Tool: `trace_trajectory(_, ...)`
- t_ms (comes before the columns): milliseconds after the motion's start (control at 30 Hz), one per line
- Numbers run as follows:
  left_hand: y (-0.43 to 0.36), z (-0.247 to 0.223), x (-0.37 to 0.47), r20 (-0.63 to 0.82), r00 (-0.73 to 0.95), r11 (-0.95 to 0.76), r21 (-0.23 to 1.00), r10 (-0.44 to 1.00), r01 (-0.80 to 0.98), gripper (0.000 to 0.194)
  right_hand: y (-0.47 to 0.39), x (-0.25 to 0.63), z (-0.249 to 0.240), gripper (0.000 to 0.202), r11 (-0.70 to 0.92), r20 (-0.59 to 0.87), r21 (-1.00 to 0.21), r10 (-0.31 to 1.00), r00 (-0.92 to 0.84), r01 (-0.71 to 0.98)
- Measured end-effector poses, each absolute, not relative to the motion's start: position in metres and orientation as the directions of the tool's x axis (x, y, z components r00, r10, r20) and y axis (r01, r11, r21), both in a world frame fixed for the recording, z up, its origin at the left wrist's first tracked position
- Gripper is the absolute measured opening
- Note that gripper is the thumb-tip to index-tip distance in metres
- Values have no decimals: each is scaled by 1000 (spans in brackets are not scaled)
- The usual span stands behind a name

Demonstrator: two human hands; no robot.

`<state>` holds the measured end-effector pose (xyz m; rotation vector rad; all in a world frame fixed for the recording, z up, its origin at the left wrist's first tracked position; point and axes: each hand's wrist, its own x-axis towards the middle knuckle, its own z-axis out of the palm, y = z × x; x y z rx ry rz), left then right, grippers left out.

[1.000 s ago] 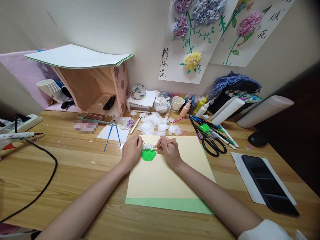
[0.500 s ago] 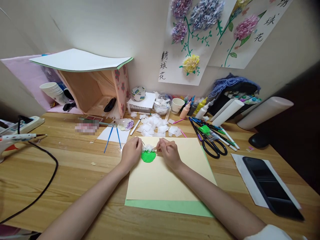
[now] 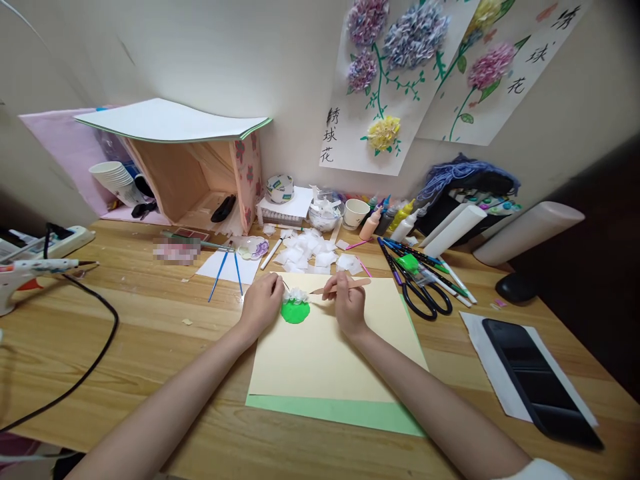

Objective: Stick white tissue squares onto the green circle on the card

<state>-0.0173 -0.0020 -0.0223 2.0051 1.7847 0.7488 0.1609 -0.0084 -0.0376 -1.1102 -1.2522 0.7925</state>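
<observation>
A round green patch of clay (image 3: 295, 311) lies on the cream paper (image 3: 320, 367), with ruffled white tissue pieces (image 3: 299, 295) along its far edge. My right hand (image 3: 349, 308) is closed round a flat wooden stick (image 3: 359, 283). The stick's pointed tip is just right of the white tissue, apart from it. My left hand (image 3: 261, 303) rests at the paper's left edge beside the green patch, its fingers curled in. Whatever those fingers may hold is hidden from view.
Beyond the paper lies a heap of white tissue squares (image 3: 313, 248). Black scissors (image 3: 425, 300) and several pens lie to the right, near a phone (image 3: 540, 380). A glue gun (image 3: 35, 270) with its cable (image 3: 113, 333) is at the left. Paint bottles (image 3: 370, 225) stand behind.
My right hand has moved right, drawing the stick back from the white tissue, so more of the stick shows. My left hand has stayed beside the green patch. The view has shifted slightly.
</observation>
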Motion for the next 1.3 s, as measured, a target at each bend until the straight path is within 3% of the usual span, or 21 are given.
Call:
trace_trajectory(133, -3, -22, -19, 128, 46, -118, 646, 991, 754, 28, 3, 165, -35, 33, 347, 358, -934, 899, 254, 86)
trace_trajectory(233, 2, -23, -20, 229, 112, -239, 661, 967, 712, 22, 11, 167, -36, 25, 316, 320, -947, 915, 244, 59)
trace_trajectory(367, 18, -25, -18, 307, 252, -388, 554, 918, 737, 32, 13, 166, -40, 28, 244, 236, -970, 949, 208, -16)
trace_trajectory(500, 35, -28, -15, 303, 312, -419, 413, 901, 809, 39, 11, 164, -39, 29, 229, 221, -973, 955, 197, -24)
trace_trajectory(600, 41, -30, -14, 290, 330, -425, 378, 898, 823, 43, 10, 164, -37, 29, 227, 217, -973, 956, 199, -30)
trace_trajectory(933, 50, -36, -22, 296, 246, -383, 642, 923, 665, 48, 10, 165, -37, 29, 218, 211, -976, 959, 191, -17)
trace_trajectory(1200, 33, -22, -24, 503, 46, -469, 764, 863, 444, 24, 5, 165, -35, 30, 278, 272, -961, 949, 159, -16)
trace_trajectory(1300, 14, -20, -27, 465, 116, -474, 804, 877, 359, 16, -4, 165, -37, 35, 384, 384, -923, 919, 93, 23)
